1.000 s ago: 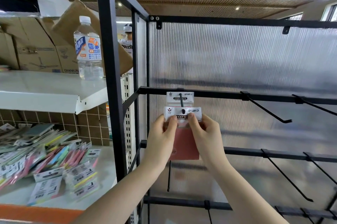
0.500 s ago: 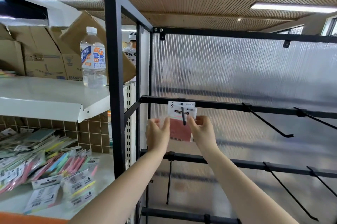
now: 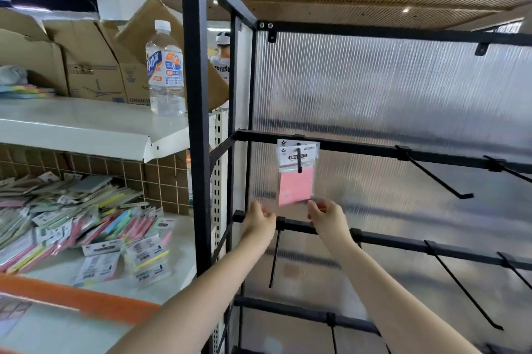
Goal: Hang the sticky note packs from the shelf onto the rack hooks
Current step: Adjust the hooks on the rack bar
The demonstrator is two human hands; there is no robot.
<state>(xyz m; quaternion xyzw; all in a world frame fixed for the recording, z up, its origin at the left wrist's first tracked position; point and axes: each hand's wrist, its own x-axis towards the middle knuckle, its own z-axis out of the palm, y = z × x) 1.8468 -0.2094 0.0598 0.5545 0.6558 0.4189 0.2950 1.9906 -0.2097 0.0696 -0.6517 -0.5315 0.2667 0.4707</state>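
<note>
Pink sticky note packs [image 3: 296, 178] with white header cards hang on the leftmost hook [image 3: 299, 160] of the black rack's upper bar [image 3: 359, 149]. My left hand [image 3: 259, 221] and right hand [image 3: 325, 217] are just below the packs, fingers relaxed, holding nothing. The right fingertips are close to the front pack's lower corner; contact is unclear. A pile of several more packs [image 3: 86, 227] lies on the white lower shelf [image 3: 178, 273] to the left.
Empty black hooks [image 3: 437, 178] stick out along the upper and middle bars [image 3: 403, 242] to the right. A water bottle [image 3: 165, 71] and cardboard boxes [image 3: 86, 65] stand on the upper white shelf. A black rack post [image 3: 195, 123] separates shelf and rack.
The pack I held with both hands now hangs on the hook. Both hands have let go and dropped below it. The view has tilted up and left.
</note>
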